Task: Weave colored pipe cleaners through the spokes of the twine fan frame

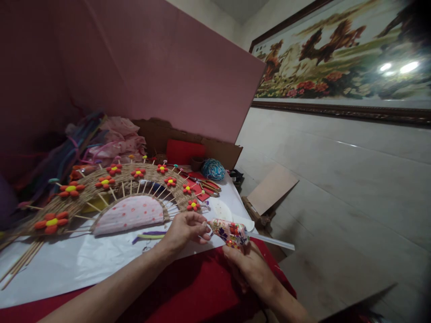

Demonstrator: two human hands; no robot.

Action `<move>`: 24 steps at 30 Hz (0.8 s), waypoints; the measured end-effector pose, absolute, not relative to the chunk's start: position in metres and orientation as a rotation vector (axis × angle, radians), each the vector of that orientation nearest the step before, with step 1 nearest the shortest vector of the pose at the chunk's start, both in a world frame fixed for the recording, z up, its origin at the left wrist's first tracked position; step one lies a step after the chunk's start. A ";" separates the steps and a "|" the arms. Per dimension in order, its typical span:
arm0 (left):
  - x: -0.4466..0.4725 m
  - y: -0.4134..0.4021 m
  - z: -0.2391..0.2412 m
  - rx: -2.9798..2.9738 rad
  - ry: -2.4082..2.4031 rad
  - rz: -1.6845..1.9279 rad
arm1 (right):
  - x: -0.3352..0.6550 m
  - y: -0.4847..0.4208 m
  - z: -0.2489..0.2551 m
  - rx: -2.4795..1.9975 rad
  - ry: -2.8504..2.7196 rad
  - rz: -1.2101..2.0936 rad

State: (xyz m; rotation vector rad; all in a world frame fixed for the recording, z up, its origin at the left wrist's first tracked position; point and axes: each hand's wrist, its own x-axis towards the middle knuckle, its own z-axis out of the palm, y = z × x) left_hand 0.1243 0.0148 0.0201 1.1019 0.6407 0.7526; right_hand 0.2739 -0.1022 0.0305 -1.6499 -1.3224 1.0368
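My right hand [251,267] is wrapped round the handle of a hot glue gun [227,229] with a colourful floral pattern. A translucent glue stick [274,241] juts from its back end to the right. The nozzle points left, at the fingertips of my left hand [184,229], which are pinched together; whatever they hold is too small to make out. To the left lies a fan-shaped woven piece [89,186] with wooden sticks and red flowers [105,181] with yellow centres. Its inner half-round panel [129,214] is covered in pale dotted cloth.
Behind the fan are a blue yarn ball [213,169], scissors [210,186], red sheets [185,151] and crumpled pink cloth [117,137]. Loose wooden sticks [23,261] lie at the left on the white table cover [101,258]. A tiled wall [336,188] stands to the right.
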 end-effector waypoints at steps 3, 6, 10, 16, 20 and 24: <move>0.125 0.016 0.018 1.110 0.631 0.744 | 0.273 -0.102 0.032 -1.660 -1.332 1.018; 0.125 0.016 0.017 1.125 0.619 0.731 | 0.272 -0.103 0.035 -1.657 -1.329 1.016; 0.124 0.016 0.018 1.139 0.605 0.720 | 0.270 -0.104 0.036 -1.665 -1.323 1.024; 0.125 0.018 0.017 1.159 0.593 0.754 | 0.273 -0.105 0.032 -1.660 -1.336 1.012; 0.124 0.019 0.015 1.175 0.593 0.778 | 0.273 -0.105 0.033 -1.648 -1.340 1.011; 0.125 0.018 0.014 1.190 0.595 0.789 | 0.272 -0.106 0.033 -1.636 -1.340 1.010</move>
